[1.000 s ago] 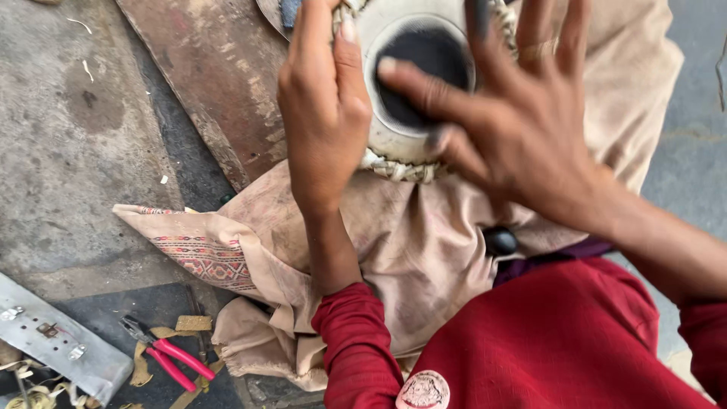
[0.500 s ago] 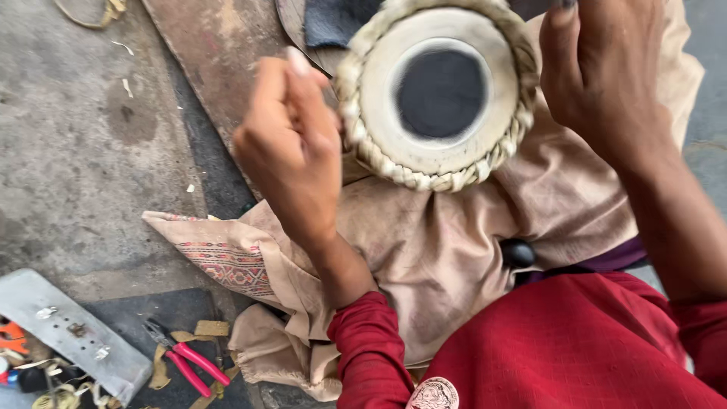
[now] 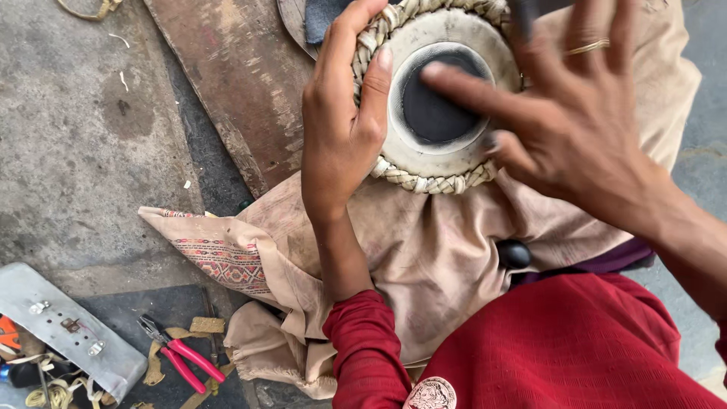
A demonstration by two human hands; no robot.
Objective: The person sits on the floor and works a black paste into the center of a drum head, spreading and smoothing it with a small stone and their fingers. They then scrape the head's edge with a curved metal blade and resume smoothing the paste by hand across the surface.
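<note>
A small hand drum (image 3: 424, 159) with a pale skin, a black round patch and a braided rim stands on a beige cloth (image 3: 424, 257) over my lap. My left hand (image 3: 341, 129) curls around the drum's left rim, thumb on the skin's edge. My right hand (image 3: 560, 113), blurred and with a ring on one finger, has its fingers spread. Its index finger lies on the black patch. Both sleeves are red.
A brown wooden plank (image 3: 235, 83) lies on the grey concrete floor at upper left. At lower left are red-handled pliers (image 3: 182, 360), a grey metal plate (image 3: 64, 329) and scraps of cord. A small black object (image 3: 513, 254) rests on the cloth.
The view has shifted. My left hand moved from off the drum to gripping its left rim. My right hand came down from the right side to touch the black patch.
</note>
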